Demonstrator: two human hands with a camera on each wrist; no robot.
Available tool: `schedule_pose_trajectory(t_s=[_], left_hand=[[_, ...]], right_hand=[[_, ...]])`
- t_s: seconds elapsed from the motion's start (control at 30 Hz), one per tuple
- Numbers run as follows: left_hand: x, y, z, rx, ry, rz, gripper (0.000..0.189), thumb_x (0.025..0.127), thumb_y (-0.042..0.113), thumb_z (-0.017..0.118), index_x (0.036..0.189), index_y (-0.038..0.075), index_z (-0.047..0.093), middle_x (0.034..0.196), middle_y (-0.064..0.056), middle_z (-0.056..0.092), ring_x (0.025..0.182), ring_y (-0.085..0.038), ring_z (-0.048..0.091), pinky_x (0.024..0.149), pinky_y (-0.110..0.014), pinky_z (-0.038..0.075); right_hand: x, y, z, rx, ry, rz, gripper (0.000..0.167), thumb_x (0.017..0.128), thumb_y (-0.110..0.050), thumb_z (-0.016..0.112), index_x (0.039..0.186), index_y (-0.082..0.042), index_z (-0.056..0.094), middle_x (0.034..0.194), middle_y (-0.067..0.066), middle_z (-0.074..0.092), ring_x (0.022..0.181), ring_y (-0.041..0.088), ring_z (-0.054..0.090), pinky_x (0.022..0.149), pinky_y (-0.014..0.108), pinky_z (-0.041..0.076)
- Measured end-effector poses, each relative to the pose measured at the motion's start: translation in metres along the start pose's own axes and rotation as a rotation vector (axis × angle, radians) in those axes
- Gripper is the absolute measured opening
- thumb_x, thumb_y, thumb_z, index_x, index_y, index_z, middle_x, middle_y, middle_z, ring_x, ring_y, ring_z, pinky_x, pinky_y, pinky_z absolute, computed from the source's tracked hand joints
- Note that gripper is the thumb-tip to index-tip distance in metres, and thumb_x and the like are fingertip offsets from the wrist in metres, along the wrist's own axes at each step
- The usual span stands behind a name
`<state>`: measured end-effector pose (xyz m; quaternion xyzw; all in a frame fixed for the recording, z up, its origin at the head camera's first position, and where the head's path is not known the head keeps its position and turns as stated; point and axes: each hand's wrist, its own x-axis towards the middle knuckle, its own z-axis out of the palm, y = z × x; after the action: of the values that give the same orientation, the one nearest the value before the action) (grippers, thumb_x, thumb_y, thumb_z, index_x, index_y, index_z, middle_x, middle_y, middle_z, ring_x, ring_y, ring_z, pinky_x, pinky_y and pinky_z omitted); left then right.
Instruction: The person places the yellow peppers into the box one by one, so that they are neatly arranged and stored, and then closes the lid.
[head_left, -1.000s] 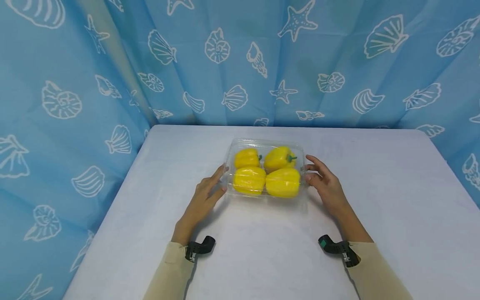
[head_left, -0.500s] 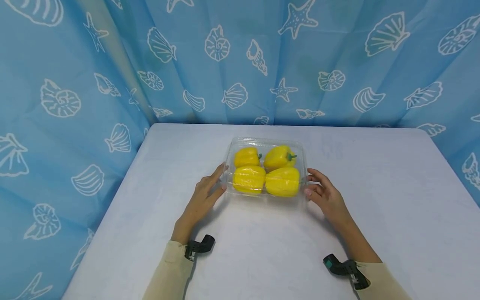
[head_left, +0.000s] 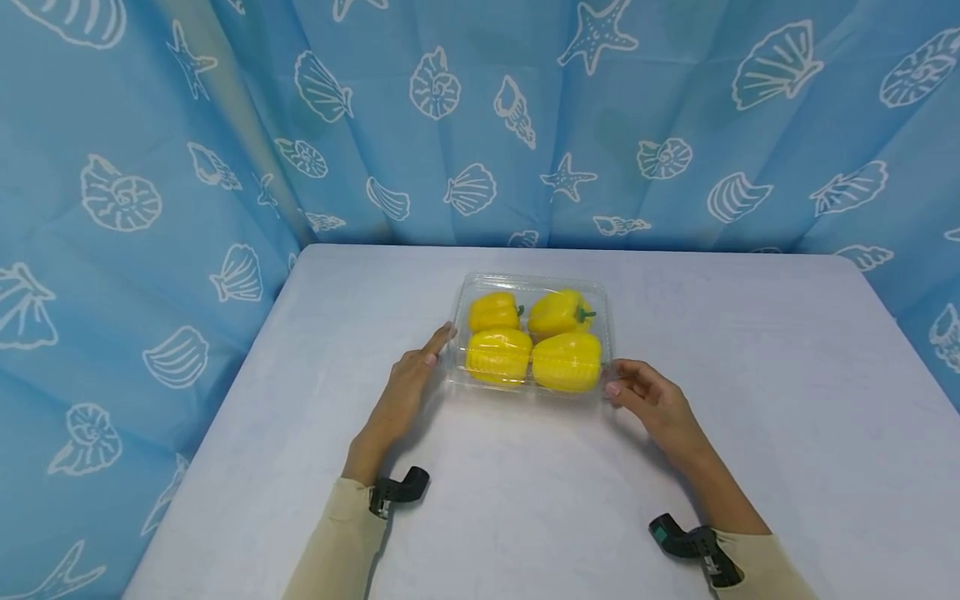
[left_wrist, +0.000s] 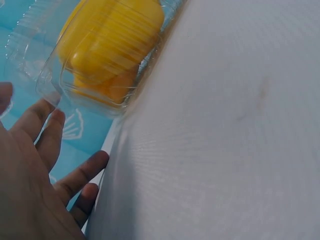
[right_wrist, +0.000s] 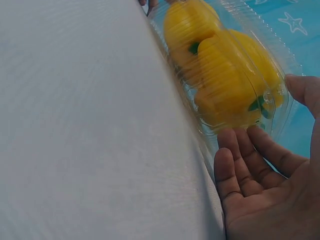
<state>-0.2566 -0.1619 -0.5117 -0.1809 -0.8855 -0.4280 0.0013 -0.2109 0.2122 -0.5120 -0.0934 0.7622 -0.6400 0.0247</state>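
Note:
A clear plastic clamshell box [head_left: 534, 385] rests on the white tabletop, its lid down over several yellow bell peppers [head_left: 567, 362] with green stems. At the box's left side my left hand [head_left: 408, 385] lies with its index finger stretched to the wall; the left wrist view shows its fingers [left_wrist: 51, 131] spread beside the box corner. On the other side, my right hand [head_left: 658, 407] is at the near right corner. In the right wrist view its thumb [right_wrist: 302, 91] reaches the rim, while the gently bent fingers [right_wrist: 257, 157] lie along the box's end.
A white cloth covers the table [head_left: 517, 500]. Blue curtains [head_left: 480, 125] with white shell and starfish prints hang behind it and on the left. A black wrist camera [head_left: 401, 490] sits on each wrist over a beige sleeve.
My right hand has slid toward me along the box's right side to the near corner. My left thumb has drawn back from the box. The box has stayed in place.

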Motion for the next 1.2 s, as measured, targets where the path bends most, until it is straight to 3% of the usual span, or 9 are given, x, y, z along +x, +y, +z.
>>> schedule_pose_trajectory(t_s=[0.1, 0.27, 0.4, 0.5, 0.57, 0.67, 0.83, 1.07, 1.2], left_hand=[[-0.0004, -0.0005, -0.0003, -0.027, -0.001, 0.0, 0.054, 0.107, 0.054, 0.016, 0.157, 0.039, 0.029, 0.161, 0.021, 0.023, 0.137, -0.027, 0.036, 0.111, -0.057, 0.019], [0.0002, -0.0036, -0.0008, 0.015, 0.007, 0.02, 0.052, 0.107, 0.052, 0.024, 0.158, 0.04, 0.028, 0.161, 0.021, 0.025, 0.135, -0.027, 0.038, 0.111, -0.054, 0.021], [0.0003, -0.0042, -0.0013, 0.02, 0.017, 0.018, 0.052, 0.108, 0.046, 0.032, 0.159, 0.037, 0.026, 0.158, 0.008, 0.037, 0.133, -0.029, 0.04, 0.112, -0.055, 0.021], [0.0, -0.0034, -0.001, 0.007, 0.024, -0.009, 0.053, 0.107, 0.041, 0.037, 0.159, 0.04, 0.025, 0.147, -0.006, 0.052, 0.131, -0.029, 0.042, 0.111, -0.056, 0.022], [-0.0002, -0.0032, -0.0006, -0.001, 0.029, -0.022, 0.054, 0.107, 0.039, 0.041, 0.158, 0.043, 0.024, 0.14, -0.008, 0.057, 0.13, -0.028, 0.043, 0.109, -0.057, 0.026], [0.0002, -0.0029, -0.0005, -0.009, 0.029, 0.004, 0.057, 0.106, 0.033, 0.045, 0.158, 0.042, 0.024, 0.15, -0.002, 0.049, 0.126, -0.027, 0.045, 0.105, -0.058, 0.029], [0.0007, -0.002, -0.0007, -0.001, 0.028, 0.081, 0.057, 0.105, 0.024, 0.046, 0.159, 0.034, 0.028, 0.163, 0.015, 0.022, 0.121, -0.025, 0.05, 0.106, -0.058, 0.025], [0.0003, -0.0014, 0.0, 0.003, 0.021, 0.065, 0.056, 0.106, 0.029, 0.045, 0.158, 0.036, 0.028, 0.163, 0.019, 0.022, 0.122, -0.023, 0.049, 0.108, -0.056, 0.024], [0.0005, -0.0043, 0.0001, -0.001, 0.022, 0.071, 0.055, 0.106, 0.032, 0.044, 0.159, 0.036, 0.028, 0.162, 0.02, 0.021, 0.122, -0.023, 0.049, 0.108, -0.057, 0.024]], right_hand=[[0.0001, 0.0015, -0.0007, -0.043, 0.0, 0.014, 0.031, 0.102, -0.019, 0.06, 0.123, 0.004, 0.058, 0.107, 0.014, 0.063, 0.093, 0.02, 0.063, 0.08, 0.026, 0.053], [0.0007, 0.0006, -0.0006, -0.089, -0.008, 0.022, 0.028, 0.103, -0.025, 0.058, 0.112, 0.001, 0.064, 0.102, 0.016, 0.07, 0.09, 0.024, 0.065, 0.079, 0.027, 0.053], [0.0008, -0.0011, -0.0007, -0.086, -0.02, 0.01, 0.028, 0.104, -0.024, 0.056, 0.107, 0.002, 0.065, 0.1, 0.018, 0.071, 0.09, 0.024, 0.064, 0.078, 0.026, 0.052], [0.0008, -0.0016, -0.001, -0.081, -0.028, 0.004, 0.028, 0.105, -0.023, 0.054, 0.106, 0.003, 0.065, 0.099, 0.018, 0.071, 0.089, 0.023, 0.064, 0.078, 0.026, 0.05], [0.001, -0.0016, -0.0013, -0.071, -0.029, 0.007, 0.029, 0.105, -0.023, 0.054, 0.105, 0.004, 0.064, 0.098, 0.019, 0.071, 0.088, 0.023, 0.063, 0.078, 0.026, 0.05], [0.0012, -0.0012, -0.0015, -0.061, -0.028, 0.014, 0.03, 0.105, -0.023, 0.054, 0.103, 0.005, 0.065, 0.096, 0.019, 0.071, 0.088, 0.022, 0.064, 0.077, 0.026, 0.05], [0.0016, -0.0011, -0.0014, -0.041, -0.023, 0.022, 0.031, 0.105, -0.022, 0.055, 0.102, 0.006, 0.065, 0.093, 0.016, 0.071, 0.086, 0.023, 0.063, 0.075, 0.026, 0.051], [0.0015, -0.0013, -0.0004, -0.006, -0.012, 0.056, 0.032, 0.104, -0.023, 0.056, 0.102, 0.008, 0.064, 0.09, 0.011, 0.069, 0.083, 0.022, 0.059, 0.07, 0.027, 0.049], [0.0018, -0.0032, 0.0016, 0.022, -0.007, 0.1, 0.033, 0.103, -0.024, 0.059, 0.102, 0.009, 0.063, 0.086, 0.011, 0.067, 0.071, 0.017, 0.053, 0.059, 0.026, 0.044]])
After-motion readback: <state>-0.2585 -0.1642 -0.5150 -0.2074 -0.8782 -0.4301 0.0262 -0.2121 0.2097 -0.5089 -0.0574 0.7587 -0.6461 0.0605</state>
